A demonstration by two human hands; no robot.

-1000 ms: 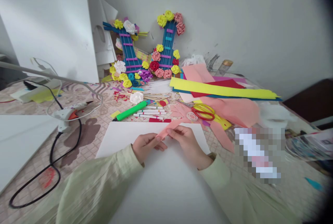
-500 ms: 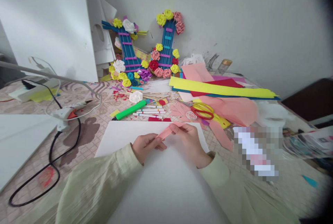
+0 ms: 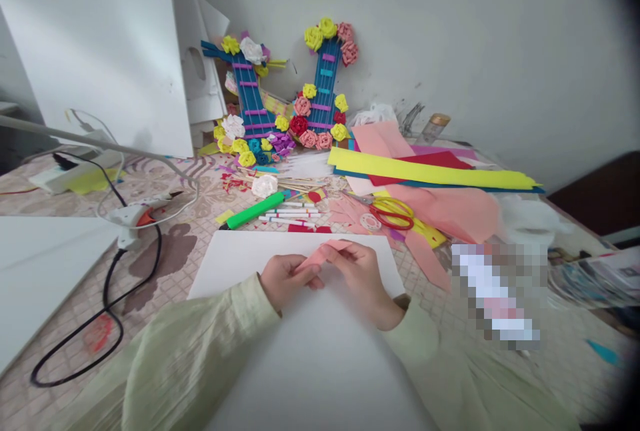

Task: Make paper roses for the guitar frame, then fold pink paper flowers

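A narrow strip of pink paper is stretched between my two hands, above a white board. My left hand pinches the strip's lower left end between thumb and fingers. At its upper right part, my right hand grips it with thumb and forefinger. Part of the strip is covered by my fingers. Just beyond the board lie a green tube-shaped tool, several white pens and red-handled scissors. Larger pink paper is spread to the right.
A glue gun with a looping black cable lies at left, beside another white board. Two blue guitar shapes with paper flowers lean at the back. Yellow paper and a glass jar are at back right.
My right hand has slid slightly down and left along the pink strip, so the hands are closer together. The whole view has shifted a little.
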